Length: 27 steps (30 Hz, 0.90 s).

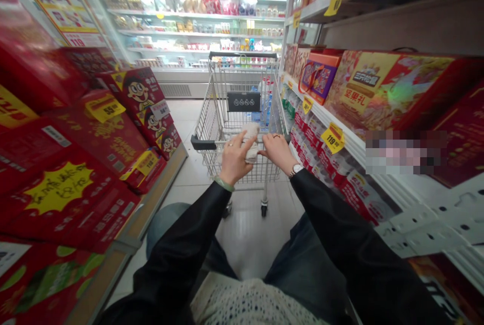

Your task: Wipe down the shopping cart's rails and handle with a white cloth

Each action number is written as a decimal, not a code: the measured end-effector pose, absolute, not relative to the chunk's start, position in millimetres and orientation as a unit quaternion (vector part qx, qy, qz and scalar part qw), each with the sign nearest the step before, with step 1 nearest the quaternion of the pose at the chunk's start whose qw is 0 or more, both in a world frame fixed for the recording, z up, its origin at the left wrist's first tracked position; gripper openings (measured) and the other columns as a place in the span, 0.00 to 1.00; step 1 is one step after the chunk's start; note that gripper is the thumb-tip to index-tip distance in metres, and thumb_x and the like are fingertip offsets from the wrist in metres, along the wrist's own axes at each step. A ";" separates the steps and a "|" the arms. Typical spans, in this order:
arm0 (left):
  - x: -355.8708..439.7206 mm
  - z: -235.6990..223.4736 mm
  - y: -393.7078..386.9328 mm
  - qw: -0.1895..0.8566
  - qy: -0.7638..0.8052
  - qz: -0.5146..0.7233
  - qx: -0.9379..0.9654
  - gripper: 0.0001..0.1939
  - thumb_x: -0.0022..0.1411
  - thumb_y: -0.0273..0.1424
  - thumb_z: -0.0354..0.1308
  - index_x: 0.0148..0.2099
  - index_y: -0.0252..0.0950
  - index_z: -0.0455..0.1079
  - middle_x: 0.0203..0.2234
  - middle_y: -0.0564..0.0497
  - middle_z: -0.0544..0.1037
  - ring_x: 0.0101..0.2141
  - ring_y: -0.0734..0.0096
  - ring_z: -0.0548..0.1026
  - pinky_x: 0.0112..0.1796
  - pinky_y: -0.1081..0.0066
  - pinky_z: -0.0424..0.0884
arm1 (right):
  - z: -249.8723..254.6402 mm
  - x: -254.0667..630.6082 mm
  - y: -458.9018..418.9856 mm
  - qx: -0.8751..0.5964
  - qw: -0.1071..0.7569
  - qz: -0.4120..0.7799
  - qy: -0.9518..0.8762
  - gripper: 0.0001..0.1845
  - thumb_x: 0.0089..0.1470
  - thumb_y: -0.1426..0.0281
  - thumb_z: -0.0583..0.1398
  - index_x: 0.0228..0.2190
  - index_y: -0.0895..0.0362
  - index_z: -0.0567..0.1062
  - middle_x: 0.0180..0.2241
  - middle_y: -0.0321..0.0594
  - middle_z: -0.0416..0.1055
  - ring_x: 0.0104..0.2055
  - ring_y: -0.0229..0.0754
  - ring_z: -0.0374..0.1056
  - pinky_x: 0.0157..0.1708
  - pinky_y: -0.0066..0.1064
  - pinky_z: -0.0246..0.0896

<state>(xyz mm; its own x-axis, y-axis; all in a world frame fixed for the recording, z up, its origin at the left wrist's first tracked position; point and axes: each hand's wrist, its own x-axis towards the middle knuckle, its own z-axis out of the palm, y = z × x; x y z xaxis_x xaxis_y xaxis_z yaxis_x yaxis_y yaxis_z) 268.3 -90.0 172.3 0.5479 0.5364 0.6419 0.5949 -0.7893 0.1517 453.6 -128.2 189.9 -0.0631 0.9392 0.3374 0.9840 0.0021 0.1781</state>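
Note:
A wire shopping cart (245,169) stands in front of me, its dark-ended push handle (203,143) crossing under both hands. My left hand (235,159) is closed around a crumpled white cloth (252,136), held at the middle of the handle. Just to the right, my right hand (278,149) curls over the handle, its thumb near the cloth. Behind the handle hangs a black sign plate (244,102). Bottles with blue and red parts (264,95) show through the mesh, and I cannot tell whether they are in the cart or beyond it.
Stacked red gift boxes (86,143) with yellow price tags line the left side. On the right, shelves hold boxed nuts (378,93) above packs of bottles (321,148). A lit refrigerated display (196,27) closes the aisle ahead. Pale tiled floor (181,174) runs between.

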 end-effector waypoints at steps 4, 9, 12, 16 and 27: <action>304.0 175.2 -97.7 0.006 -0.303 -0.361 -0.882 0.47 0.56 0.27 0.59 0.77 0.31 0.53 0.67 0.35 0.70 0.65 0.46 0.69 0.63 0.52 0.63 | 190.9 454.5 -131.4 -0.684 0.069 -0.174 -0.705 0.17 0.69 0.75 0.53 0.55 0.63 0.74 0.53 0.58 0.76 0.54 0.55 0.71 0.53 0.42 0.59; 293.0 181.7 -82.0 0.010 -0.271 -0.334 -0.903 0.36 0.58 0.28 0.58 0.69 0.32 0.63 0.62 0.36 0.74 0.62 0.47 0.70 0.62 0.53 0.65 | 192.7 455.2 -138.4 -0.685 0.078 -0.172 -0.703 0.19 0.69 0.65 0.59 0.53 0.66 0.73 0.52 0.59 0.76 0.54 0.57 0.70 0.53 0.43 0.60; 258.7 183.1 -72.2 0.027 -0.274 -0.319 -0.907 0.34 0.58 0.29 0.59 0.67 0.33 0.64 0.61 0.37 0.74 0.61 0.47 0.70 0.63 0.52 0.65 | 188.6 456.4 -143.8 -0.674 0.093 -0.180 -0.710 0.19 0.70 0.59 0.59 0.51 0.63 0.74 0.49 0.56 0.76 0.53 0.56 0.70 0.53 0.43 0.62; 200.2 186.8 -67.0 0.061 -0.348 -0.310 -0.883 0.32 0.59 0.29 0.58 0.66 0.36 0.63 0.61 0.40 0.75 0.61 0.49 0.71 0.64 0.51 0.65 | 174.2 467.6 -157.7 -0.653 0.153 -0.202 -0.714 0.24 0.68 0.58 0.61 0.58 0.61 0.71 0.50 0.55 0.76 0.56 0.58 0.68 0.60 0.48 0.61; 231.2 167.4 -98.6 0.031 -0.333 -0.385 -0.860 0.39 0.53 0.25 0.60 0.68 0.37 0.60 0.65 0.39 0.71 0.65 0.48 0.68 0.68 0.49 0.63 | 132.4 475.6 -181.3 -0.593 0.453 -0.173 -0.643 0.30 0.70 0.66 0.56 0.70 0.56 0.64 0.67 0.51 0.69 0.70 0.51 0.65 0.71 0.50 0.64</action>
<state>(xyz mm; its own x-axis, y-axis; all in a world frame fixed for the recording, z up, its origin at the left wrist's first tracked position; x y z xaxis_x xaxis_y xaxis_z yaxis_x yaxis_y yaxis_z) 231.2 -98.6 167.4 0.4820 0.5483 0.6833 0.5968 -0.7765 0.2022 475.6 -181.3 132.4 0.1132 0.6061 0.7873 0.9193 0.2367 -0.3144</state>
